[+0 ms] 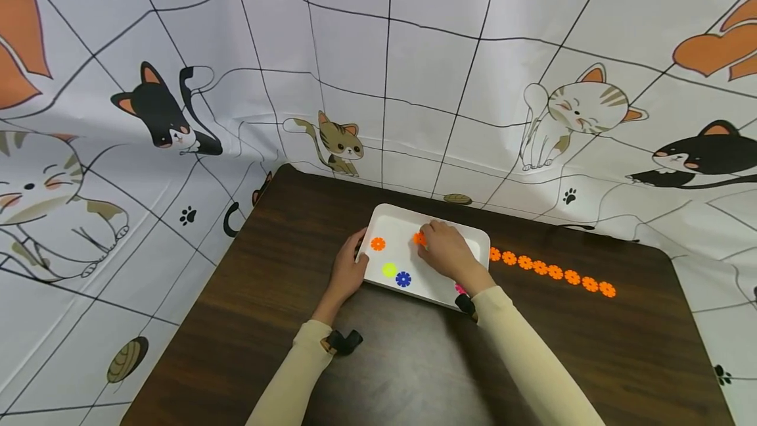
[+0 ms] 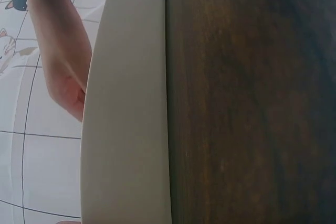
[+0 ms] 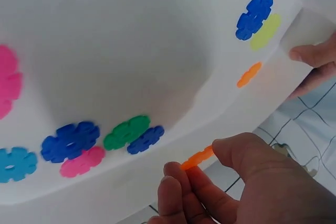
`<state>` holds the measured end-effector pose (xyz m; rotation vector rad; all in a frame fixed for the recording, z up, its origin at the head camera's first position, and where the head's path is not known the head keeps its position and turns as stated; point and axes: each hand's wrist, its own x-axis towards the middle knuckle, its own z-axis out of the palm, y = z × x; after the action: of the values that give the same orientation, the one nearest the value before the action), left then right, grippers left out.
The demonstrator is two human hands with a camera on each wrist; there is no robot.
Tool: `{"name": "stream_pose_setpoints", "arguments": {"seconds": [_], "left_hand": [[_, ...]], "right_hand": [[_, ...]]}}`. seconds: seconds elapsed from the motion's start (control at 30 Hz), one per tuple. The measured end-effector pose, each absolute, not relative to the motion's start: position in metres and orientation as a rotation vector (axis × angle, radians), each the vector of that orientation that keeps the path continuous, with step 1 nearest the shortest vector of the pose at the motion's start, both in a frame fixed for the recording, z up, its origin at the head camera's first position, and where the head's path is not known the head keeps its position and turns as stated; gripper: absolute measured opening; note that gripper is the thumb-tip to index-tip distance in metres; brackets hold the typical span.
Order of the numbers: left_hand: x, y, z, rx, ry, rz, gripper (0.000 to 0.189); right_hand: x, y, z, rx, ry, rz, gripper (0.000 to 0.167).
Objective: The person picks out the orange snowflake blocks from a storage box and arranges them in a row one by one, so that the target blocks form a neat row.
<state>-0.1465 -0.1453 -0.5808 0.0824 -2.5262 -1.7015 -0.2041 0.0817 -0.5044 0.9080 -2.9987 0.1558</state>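
Note:
My left hand (image 1: 350, 271) grips the left end of a white tray (image 1: 395, 217), its thumb on the rim. Over the tray, my right hand (image 1: 446, 252) pinches an orange snowflake disc (image 3: 198, 158) between thumb and fingers. Another orange disc (image 1: 378, 244) lies inside near the left hand, with a yellow disc (image 1: 389, 270) and a blue disc (image 1: 403, 279) by the near edge. The right wrist view shows a green disc (image 3: 126, 132), a light blue disc (image 3: 16, 165) and pink discs (image 3: 83, 162) in the tray too. The tray's side wall (image 2: 126, 103) fills much of the left wrist view.
To the right of the tray, several orange discs (image 1: 555, 272) lie in a slanting row on the dark wooden table (image 1: 266, 242). A white cat-print cloth (image 1: 426, 84) hangs behind the table and along its left side.

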Motion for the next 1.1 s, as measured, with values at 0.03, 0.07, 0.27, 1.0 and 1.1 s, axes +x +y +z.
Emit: {"name": "stream_pose_setpoints", "arguments": {"seconds": [0.03,0.07,0.27,1.0,1.1], "left_hand": [[-0.146,-0.146,-0.581,0.087,-2.526,-1.704,0.058],[-0.146,-0.146,-0.581,0.088,-2.527,-1.699,0.058],[-0.146,-0.146,-0.581,0.100,-2.537,-1.699,0.058],[-0.145,-0.145,-0.582,0.108,-2.523,-1.742,0.059],[-0.145,-0.144,-0.581,0.105,-2.529,-1.737,0.058]], "right_hand": [[-0.203,0.083,-0.504,0.906,-2.999,0.155,0.034],[-0.202,0.085,-0.504,0.904,-2.996,0.149,0.036],[-0.198,0.098,-0.504,0.868,-3.020,0.161,0.042],[-0.177,0.157,-0.496,0.719,-2.999,0.234,0.042],[-0.175,0.167,-0.495,0.691,-2.971,0.243,0.041]]}}
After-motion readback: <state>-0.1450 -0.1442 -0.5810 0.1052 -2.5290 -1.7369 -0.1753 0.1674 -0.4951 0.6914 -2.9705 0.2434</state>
